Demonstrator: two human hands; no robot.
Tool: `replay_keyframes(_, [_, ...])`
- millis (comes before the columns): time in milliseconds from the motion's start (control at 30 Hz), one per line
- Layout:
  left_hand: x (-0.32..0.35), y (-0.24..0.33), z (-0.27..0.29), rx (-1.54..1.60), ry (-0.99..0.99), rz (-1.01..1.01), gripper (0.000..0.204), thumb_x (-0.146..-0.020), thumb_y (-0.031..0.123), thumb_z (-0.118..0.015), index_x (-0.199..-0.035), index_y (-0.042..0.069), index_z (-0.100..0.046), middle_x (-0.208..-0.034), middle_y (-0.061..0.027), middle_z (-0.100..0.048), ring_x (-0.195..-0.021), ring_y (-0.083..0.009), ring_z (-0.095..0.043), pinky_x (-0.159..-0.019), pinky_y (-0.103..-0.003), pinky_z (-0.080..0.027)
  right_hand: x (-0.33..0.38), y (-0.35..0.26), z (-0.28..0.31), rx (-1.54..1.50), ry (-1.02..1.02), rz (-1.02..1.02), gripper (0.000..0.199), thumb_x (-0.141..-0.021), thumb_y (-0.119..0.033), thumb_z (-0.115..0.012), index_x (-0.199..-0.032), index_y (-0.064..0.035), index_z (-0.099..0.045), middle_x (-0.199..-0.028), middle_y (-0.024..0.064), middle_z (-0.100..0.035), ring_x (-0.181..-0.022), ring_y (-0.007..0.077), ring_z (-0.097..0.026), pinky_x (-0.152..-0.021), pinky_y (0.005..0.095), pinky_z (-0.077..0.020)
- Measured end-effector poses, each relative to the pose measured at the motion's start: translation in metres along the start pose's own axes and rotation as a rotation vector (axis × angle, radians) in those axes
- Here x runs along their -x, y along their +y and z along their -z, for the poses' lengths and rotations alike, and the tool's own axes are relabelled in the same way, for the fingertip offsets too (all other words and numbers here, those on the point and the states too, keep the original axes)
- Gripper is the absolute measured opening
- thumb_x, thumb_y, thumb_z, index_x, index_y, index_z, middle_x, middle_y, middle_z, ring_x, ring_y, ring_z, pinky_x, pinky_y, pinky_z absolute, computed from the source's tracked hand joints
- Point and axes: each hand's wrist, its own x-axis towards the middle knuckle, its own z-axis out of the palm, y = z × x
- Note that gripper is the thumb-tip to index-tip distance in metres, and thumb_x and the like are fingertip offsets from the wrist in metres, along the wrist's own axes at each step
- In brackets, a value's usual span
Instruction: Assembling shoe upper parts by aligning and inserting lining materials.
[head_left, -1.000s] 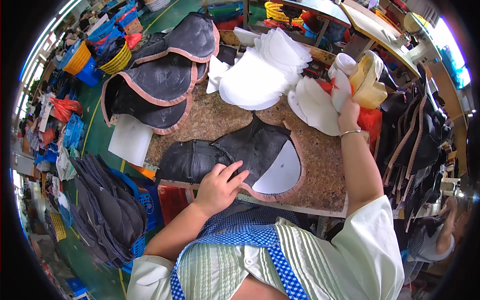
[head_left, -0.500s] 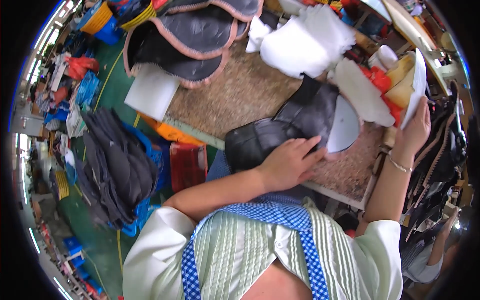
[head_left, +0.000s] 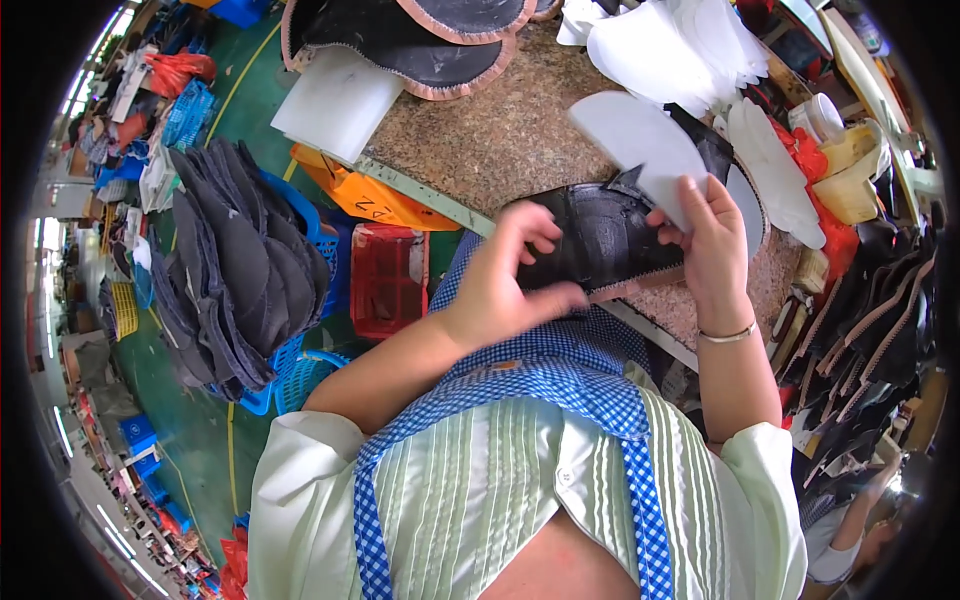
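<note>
A black leather boot upper (head_left: pixel 610 240) lies at the front of the speckled worktop, partly hidden by my right hand. My right hand (head_left: pixel 715 240) pinches a thin, pale half-moon sheet (head_left: pixel 640 140) between thumb and fingers, tilted over the leather. A similar pale half-moon piece (head_left: pixel 742 200) lies at the leather's right end, partly covered by that hand. Over the leather's left end is my left hand (head_left: pixel 500 285), slightly blurred, its thumb spread from its curled fingers with nothing seen between them. Whether it touches the leather I cannot tell.
Stacked black pieces with pinkish edges (head_left: pixel 430 60) and folded white sheets (head_left: pixel 340 105) sit at the back left of the worktop (head_left: pixel 470 130). White cut pieces (head_left: pixel 660 60) lie behind. Dark felt-like pieces (head_left: pixel 235 270) fill a blue basket (head_left: pixel 310 380) beside a red crate (head_left: pixel 390 285).
My right hand has brought the pale half-moon sheet in from the far right to above the leather. My left hand has lifted off the leather's middle and moved left. The view has shifted.
</note>
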Motion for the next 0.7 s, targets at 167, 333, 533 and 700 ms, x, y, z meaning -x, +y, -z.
replay_keyframes(167, [0.010, -0.024, -0.010, -0.732, -0.131, -0.417, 0.041, -0.083, 0.012, -0.053, -0.123, 0.004, -0.058, -0.125, -0.0151, -0.054, -0.116, -0.0288, -0.053, -0.095, -0.041, -0.043, 0.001, 0.032, 0.006, -0.212, 0.029, -0.041, 0.020, -0.098, -0.020, -0.057, -0.111, -0.0043, -0.060, -0.097, 0.0013, -0.066, -0.087, 0.0096, -0.063, -0.076, 0.0247, -0.0525])
replay_keyframes(333, [-0.016, -0.024, 0.034, -0.450, -0.255, -0.193, 0.043, -0.072, 0.014, -0.073, -0.112, 0.000, -0.065, -0.122, -0.0141, -0.058, -0.114, -0.0316, -0.055, -0.097, -0.040, -0.046, 0.003, 0.040, 0.024, -0.064, -0.161, -0.104, 0.014, -0.095, -0.015, -0.062, -0.099, -0.0020, -0.064, -0.089, -0.0031, -0.063, -0.078, 0.0033, -0.054, -0.067, 0.0194, -0.0444])
replay_keyframes(533, [-0.026, -0.033, 0.030, 0.176, -0.103, 0.297, 0.048, -0.084, 0.011, -0.074, -0.125, 0.002, -0.050, -0.085, 0.0020, -0.059, -0.075, -0.0038, -0.050, -0.069, -0.020, -0.041, 0.003, 0.036, -0.006, 0.334, -0.200, -0.051, 0.019, -0.086, -0.015, -0.073, -0.094, 0.0013, -0.066, -0.077, -0.0038, -0.062, -0.070, 0.0020, -0.051, -0.058, 0.0191, -0.0401])
replay_keyframes(700, [-0.024, -0.043, 0.014, 0.039, 0.153, 0.250, 0.029, -0.083, 0.011, -0.074, -0.105, 0.004, -0.056, -0.067, 0.0031, -0.057, -0.057, -0.0025, -0.045, -0.052, -0.020, -0.038, 0.003, 0.038, -0.016, 0.382, -0.016, 0.014, 0.018, -0.085, -0.006, -0.073, -0.098, -0.0005, -0.062, -0.079, -0.0033, -0.062, -0.070, 0.0028, -0.052, -0.062, 0.0173, -0.0406])
